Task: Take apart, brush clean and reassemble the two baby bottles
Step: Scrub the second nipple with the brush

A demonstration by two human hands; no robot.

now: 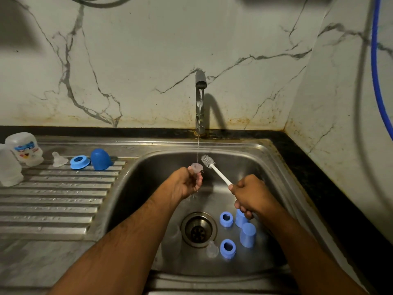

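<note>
My left hand (187,184) holds a clear silicone teat (196,167) under the running tap stream. My right hand (252,195) grips the white handle of a small bottle brush (209,162), its bristle head just right of the teat. In the sink basin (148,188) lie two blue collar rings (226,219) (227,249), two blue caps (247,234) (240,218), another clear teat (212,249) and a faint clear bottle (173,237). On the drainboard (53,201) stand two upturned bottle bodies (24,149) (9,167), a teat (59,159), a blue ring (79,161) and a blue cap (100,159).
The tap (200,99) rises at the back of the sink with water running. The drain (198,229) sits mid-basin. A dark counter edge (319,177) and marble wall close the right side. A blue hose (377,71) hangs at far right.
</note>
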